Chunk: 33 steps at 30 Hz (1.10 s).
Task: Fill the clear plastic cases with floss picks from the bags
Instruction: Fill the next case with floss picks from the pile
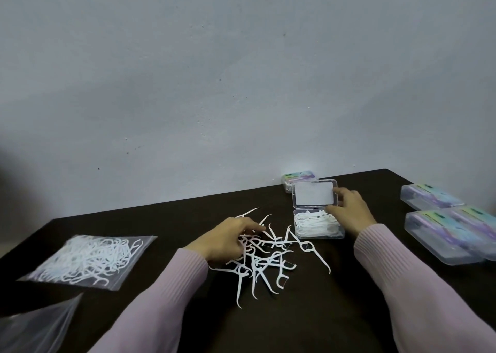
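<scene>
A person in pale pink sleeves works at a dark table (188, 213) set against a grey wall (241, 71). At the centre of the frame lies a loose pile of white floss picks (268, 256), scattered flat on the table. The left hand (228, 241) rests on the left edge of that pile, its fingers (252, 226) stretched forward and lightly spread over the picks; whether any pick is pinched cannot be told.

Just right of the pile stands an open clear plastic case (318, 228), its tray holding a heap of floss picks and its lid (314, 193) raised upright behind it, a white label on the lid. The right hand (349, 207) holds the right edge of that lid, fingers curled round its rim and thumb near the hinge.

Behind the open case, against the wall, sits a closed case (299, 177) with a coloured label. At the right edge of the frame three more closed cases (451, 226) with pastel labels lie close together. At the left, a clear zip bag (86, 261) full of floss picks lies flat; another clear bag (35, 326) shows in the lower left corner, its contents unclear.
</scene>
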Each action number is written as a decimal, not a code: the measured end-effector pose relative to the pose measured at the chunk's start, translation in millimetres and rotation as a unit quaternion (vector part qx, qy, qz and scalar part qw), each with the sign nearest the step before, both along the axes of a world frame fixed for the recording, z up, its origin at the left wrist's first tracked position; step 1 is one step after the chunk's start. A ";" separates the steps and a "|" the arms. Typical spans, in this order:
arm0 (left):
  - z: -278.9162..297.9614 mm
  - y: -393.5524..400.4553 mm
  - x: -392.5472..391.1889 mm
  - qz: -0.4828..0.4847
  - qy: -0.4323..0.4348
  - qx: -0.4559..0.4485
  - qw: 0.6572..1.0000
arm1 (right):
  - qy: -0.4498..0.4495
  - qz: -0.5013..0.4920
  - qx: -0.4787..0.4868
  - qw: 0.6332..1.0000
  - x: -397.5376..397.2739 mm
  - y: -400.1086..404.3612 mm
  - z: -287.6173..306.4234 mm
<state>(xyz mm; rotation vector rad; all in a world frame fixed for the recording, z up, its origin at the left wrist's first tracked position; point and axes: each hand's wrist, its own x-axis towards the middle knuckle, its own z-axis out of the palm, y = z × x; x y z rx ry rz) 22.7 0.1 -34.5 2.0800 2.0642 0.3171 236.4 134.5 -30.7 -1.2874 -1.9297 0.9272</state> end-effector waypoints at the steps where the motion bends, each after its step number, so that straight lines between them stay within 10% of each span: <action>1: -0.3 1.0 -2.4 -0.001 0.023 -0.002 1.000 | -0.001 -0.001 0.000 1.000 0.1 0.5 -0.2; 33: 2.6 11.9 -20.8 0.094 -0.075 -0.062 0.991 | -0.008 0.038 -0.007 0.999 -1.6 -5.8 0.6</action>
